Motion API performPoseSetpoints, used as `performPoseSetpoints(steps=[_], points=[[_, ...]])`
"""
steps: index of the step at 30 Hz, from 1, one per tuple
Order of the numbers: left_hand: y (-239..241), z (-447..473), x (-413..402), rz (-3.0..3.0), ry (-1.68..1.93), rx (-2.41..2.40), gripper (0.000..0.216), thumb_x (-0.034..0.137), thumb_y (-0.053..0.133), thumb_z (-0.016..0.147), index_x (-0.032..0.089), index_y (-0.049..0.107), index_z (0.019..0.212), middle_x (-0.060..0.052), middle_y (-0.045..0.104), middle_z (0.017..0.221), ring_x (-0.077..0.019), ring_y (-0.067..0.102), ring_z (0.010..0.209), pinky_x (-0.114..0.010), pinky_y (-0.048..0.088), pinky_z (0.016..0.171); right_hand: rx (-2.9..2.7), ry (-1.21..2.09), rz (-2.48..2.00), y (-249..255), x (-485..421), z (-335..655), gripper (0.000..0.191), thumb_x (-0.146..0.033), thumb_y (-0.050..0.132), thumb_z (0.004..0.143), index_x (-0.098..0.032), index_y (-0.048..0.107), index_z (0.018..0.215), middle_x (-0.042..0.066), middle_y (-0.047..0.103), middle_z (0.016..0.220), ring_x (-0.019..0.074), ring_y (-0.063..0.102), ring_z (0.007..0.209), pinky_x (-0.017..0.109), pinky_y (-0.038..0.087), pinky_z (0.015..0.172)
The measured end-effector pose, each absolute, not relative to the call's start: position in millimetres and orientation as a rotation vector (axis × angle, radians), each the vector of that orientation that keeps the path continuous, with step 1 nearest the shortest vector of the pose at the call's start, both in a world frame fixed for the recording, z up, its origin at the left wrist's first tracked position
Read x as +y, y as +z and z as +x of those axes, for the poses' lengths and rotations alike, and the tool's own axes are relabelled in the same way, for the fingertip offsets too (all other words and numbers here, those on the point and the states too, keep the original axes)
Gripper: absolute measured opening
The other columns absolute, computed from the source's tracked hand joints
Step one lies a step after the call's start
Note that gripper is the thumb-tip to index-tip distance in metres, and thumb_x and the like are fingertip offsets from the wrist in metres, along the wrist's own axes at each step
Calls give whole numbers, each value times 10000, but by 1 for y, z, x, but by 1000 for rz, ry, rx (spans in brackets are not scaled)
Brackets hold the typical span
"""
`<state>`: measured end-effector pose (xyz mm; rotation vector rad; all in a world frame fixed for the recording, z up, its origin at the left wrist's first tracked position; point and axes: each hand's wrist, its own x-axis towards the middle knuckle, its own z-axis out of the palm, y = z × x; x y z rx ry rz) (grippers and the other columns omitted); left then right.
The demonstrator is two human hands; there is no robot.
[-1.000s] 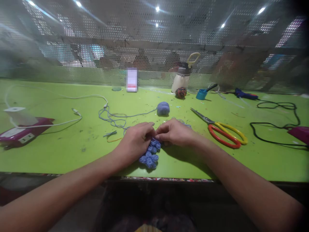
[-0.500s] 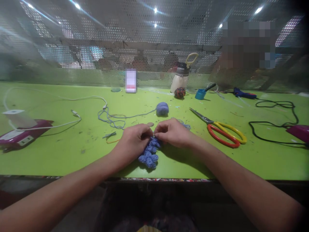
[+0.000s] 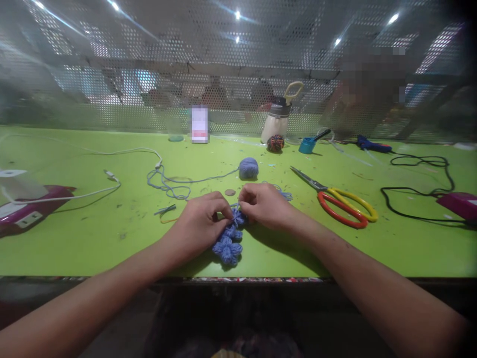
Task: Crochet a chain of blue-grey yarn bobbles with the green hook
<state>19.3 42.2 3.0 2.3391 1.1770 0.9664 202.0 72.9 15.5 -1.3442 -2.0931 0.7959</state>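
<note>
A strip of blue-purple crocheted flowers (image 3: 227,250) lies near the front edge of the green table. My left hand (image 3: 206,216) pinches the strip's upper end between thumb and fingers. Close on the other side, my right hand (image 3: 263,203) has thumb and forefinger pressed together at the top flower, where a short yarn end shows. Whether a needle or hook is in those fingers, I cannot make out. Behind the hands sits a ball of matching yarn (image 3: 248,169), its loose strand (image 3: 167,184) running left in loops. A small flat disc (image 3: 230,192) lies just beyond my fingertips.
Scissors (image 3: 335,201) with red and yellow handles lie open at right. Further back stand a bottle (image 3: 276,122), a dark yarn ball (image 3: 276,143), a blue pot (image 3: 307,145), a glue gun (image 3: 373,144) and a phone (image 3: 199,124). A purple power strip (image 3: 35,209) is at left.
My fingers have come slightly apart at the top flower, leaving more of it and the yarn end visible. The whole view has shifted a little; other objects keep their places.
</note>
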Motion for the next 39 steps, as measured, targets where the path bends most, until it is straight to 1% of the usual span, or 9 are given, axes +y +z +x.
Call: performPoseSetpoints(steps=[5,12,20,25,28,32,34,36,39], points=[[3,19,44,2372,908,1186,208,-15,564,738,161,663,689,-47,657,760,-173,617,742,-303,471,701,-2107,778,-1368,15,73,202,164,-34,551,691,-191,551,642,17,604,544,133,527,502,263,362,512],[7,20,41,2369,816,1193,221,-18,565,733,175,650,668,-33,637,772,-169,610,770,-298,471,719,-2081,776,-1391,15,73,202,151,-51,560,679,-193,561,626,30,607,533,142,512,510,270,356,501],[6,19,45,2299,789,1227,186,4,574,723,176,620,670,-31,608,783,-176,580,757,-319,453,712,-2095,754,-1359,18,72,203,149,-49,566,682,-193,564,642,8,582,550,134,496,527,274,352,516],[5,19,47,2290,786,1194,187,2,568,730,181,601,691,-47,618,869,-182,594,813,-328,462,756,-2001,947,-1274,18,72,203,148,-29,597,670,-176,584,683,-18,545,531,113,476,488,258,349,489],[6,20,46,2315,774,1161,206,-17,548,729,182,586,687,-48,633,862,-185,608,832,-321,463,767,-1930,1073,-1260,17,72,201,130,-43,579,707,-173,573,708,-29,544,505,104,487,440,241,381,452],[7,21,44,2371,752,1106,204,-7,534,747,179,568,672,-50,650,832,-181,611,811,-311,461,756,-1868,1161,-1247,15,72,199,150,-52,542,748,-191,508,703,-30,559,505,108,527,438,230,428,432],[6,21,43,2390,748,1108,207,-10,525,749,178,573,674,-52,653,827,-177,611,802,-304,459,745,-1875,1143,-1242,15,72,198,164,-43,535,747,-196,495,704,-30,557,513,115,538,457,237,436,444],[4,21,43,2407,745,1120,209,-13,525,744,179,582,683,-47,654,821,-173,613,797,-296,457,738,-1890,1081,-1237,14,73,198,174,-22,541,727,-192,514,703,-19,562,555,124,543,514,254,443,499],[3,20,43,2432,740,1140,209,-11,526,740,183,590,697,-32,653,795,-167,615,780,-288,453,729,-2068,786,-1175,12,73,201,179,-7,550,718,-183,574,732,16,584,684,151,542,670,288,434,642]])
